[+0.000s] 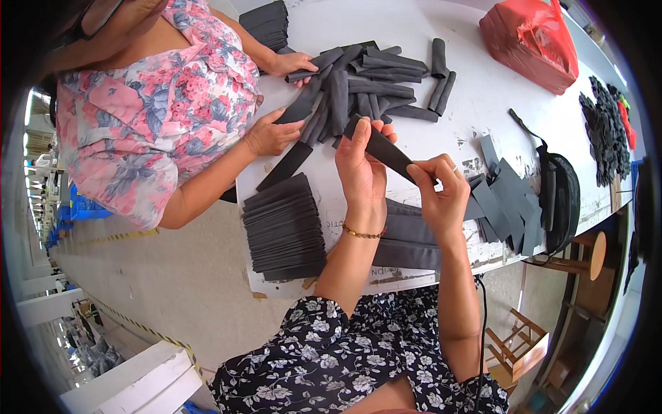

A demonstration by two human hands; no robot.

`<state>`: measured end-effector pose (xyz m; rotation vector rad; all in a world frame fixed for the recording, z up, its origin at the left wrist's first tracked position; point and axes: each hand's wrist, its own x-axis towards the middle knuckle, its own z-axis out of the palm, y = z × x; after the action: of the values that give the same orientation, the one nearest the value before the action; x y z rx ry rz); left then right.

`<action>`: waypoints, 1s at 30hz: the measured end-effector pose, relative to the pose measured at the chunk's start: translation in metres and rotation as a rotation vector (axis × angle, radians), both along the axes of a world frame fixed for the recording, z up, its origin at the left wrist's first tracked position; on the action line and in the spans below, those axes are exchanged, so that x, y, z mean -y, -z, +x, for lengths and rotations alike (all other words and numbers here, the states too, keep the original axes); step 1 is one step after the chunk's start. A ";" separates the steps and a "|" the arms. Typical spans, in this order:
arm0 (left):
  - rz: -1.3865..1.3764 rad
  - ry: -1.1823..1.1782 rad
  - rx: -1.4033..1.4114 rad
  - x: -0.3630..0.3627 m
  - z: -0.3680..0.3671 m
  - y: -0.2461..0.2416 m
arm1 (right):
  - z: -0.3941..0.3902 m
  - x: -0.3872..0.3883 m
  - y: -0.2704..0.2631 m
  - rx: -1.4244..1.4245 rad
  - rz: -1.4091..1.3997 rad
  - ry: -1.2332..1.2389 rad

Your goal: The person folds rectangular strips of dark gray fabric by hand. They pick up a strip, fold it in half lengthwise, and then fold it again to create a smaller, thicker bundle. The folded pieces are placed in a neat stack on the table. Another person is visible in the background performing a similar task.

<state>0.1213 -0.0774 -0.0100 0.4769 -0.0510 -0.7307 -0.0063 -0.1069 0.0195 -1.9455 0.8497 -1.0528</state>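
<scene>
Between my two hands a black fabric strip [389, 153] is held taut above the table. My left hand [363, 165] pinches its upper end between thumb and fingers. The lower end is gripped by my right hand [440, 189]. Just beyond lies a loose heap of black fabric tubes [380, 85]. Under my forearms, wider dark fabric pieces [406, 246] lie flat. A neat stack of folded black strips [283, 225] rests left of my left wrist. To the right of my right hand is a scattered pile of grey flat pieces [507, 202].
Across the corner, a co-worker's hands [271, 135] handle black pieces. A red plastic bag [532, 44] sits at the far right, with a black mesh bag [561, 202] nearer and a dark heap [602, 132] beyond. Wooden stools [517, 346] stand below the white table [465, 31].
</scene>
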 end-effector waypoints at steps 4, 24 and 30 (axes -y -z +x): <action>-0.129 0.106 -0.076 -0.001 0.001 -0.011 | 0.002 0.002 -0.004 0.028 0.009 -0.016; -0.632 0.311 -0.189 0.002 0.011 0.024 | -0.015 0.000 0.017 0.244 0.070 -0.090; -0.623 0.289 -0.325 0.001 0.014 0.017 | -0.015 -0.003 0.017 0.226 0.111 -0.067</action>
<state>0.1354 -0.0781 -0.0275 -0.2530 -0.0406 -1.0174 -0.0211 -0.1043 0.0022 -1.7128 0.6976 -1.1358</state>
